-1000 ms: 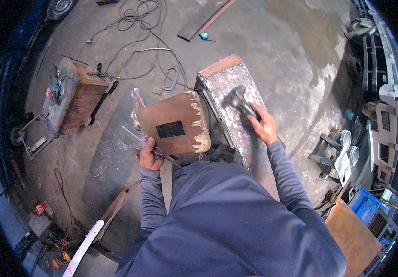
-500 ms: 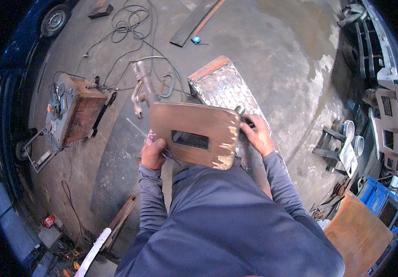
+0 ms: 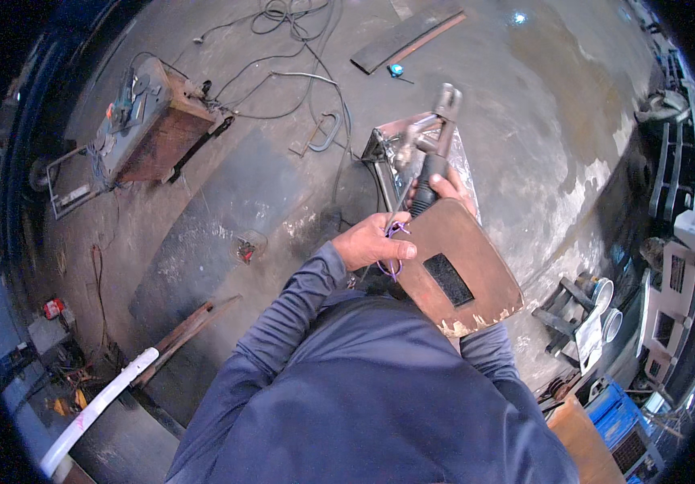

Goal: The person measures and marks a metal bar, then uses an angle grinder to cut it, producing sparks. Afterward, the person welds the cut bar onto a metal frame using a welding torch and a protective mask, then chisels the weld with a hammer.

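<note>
A brown hand-held welding shield with a dark window is tilted in front of me. My left hand is closed at its left edge, thumb against the face, beside a purple tie. A thin grey rod rises from the fingers of this hand. Past the shield's top edge, my right hand is wrapped round the black ribbed handle of an electrode holder, partly hidden by the shield. The holder's metal jaws point away from me, above a box-shaped metal piece with flaking pale paint.
A rusty welding machine stands at left, its cables looping over the floor. A C-clamp, blue tape measure and flat metal bar lie ahead. A small stand with cans is at right.
The shield has turned and shifted right. The electrode holder has swung from the shield's left to beyond its top edge, where my right hand now shows on its handle. My left hand has moved right.
</note>
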The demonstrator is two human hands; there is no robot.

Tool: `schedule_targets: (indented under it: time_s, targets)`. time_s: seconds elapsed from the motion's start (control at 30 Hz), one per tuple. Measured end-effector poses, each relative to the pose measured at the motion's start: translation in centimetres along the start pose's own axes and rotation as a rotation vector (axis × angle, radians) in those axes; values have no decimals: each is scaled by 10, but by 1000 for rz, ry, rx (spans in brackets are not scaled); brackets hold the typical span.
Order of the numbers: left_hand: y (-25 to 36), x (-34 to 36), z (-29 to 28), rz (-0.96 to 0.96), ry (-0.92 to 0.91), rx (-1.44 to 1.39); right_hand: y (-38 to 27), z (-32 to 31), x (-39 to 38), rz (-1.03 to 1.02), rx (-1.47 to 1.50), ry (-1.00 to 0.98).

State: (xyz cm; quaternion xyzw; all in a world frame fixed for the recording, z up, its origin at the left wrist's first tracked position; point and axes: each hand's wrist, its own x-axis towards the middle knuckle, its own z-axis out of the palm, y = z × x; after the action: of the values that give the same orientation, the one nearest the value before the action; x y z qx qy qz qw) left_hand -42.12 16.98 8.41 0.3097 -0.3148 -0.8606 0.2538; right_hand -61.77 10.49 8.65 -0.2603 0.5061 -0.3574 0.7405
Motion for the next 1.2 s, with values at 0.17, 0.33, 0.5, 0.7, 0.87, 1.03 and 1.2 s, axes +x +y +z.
schedule_targets:
  time_s: [0.17,0.33,0.5,0.7,0.87,1.03,1.2]
  targets:
    - [-29,-42,-25,50,308,-71,-5,-31,-20,-114,-50,24]
    - [-8,-101,-76,330,594,12,20,-58,-44,-23,-331,147]
    - [23,-112,-92,751,1081,246,45,-66,-48,-42,-380,185]
    - [51,-94,-88,903,1069,-316,66,-72,-46,-31,-464,249]
    - [60,-71,-69,858,1075,-270,63,-62,-40,-10,-560,265]
    - [47,-60,-73,917,1085,268,69,-66,-35,4,-524,282]
    - [72,-57,-44,886,956,-178,67,-62,-34,-8,-553,264]
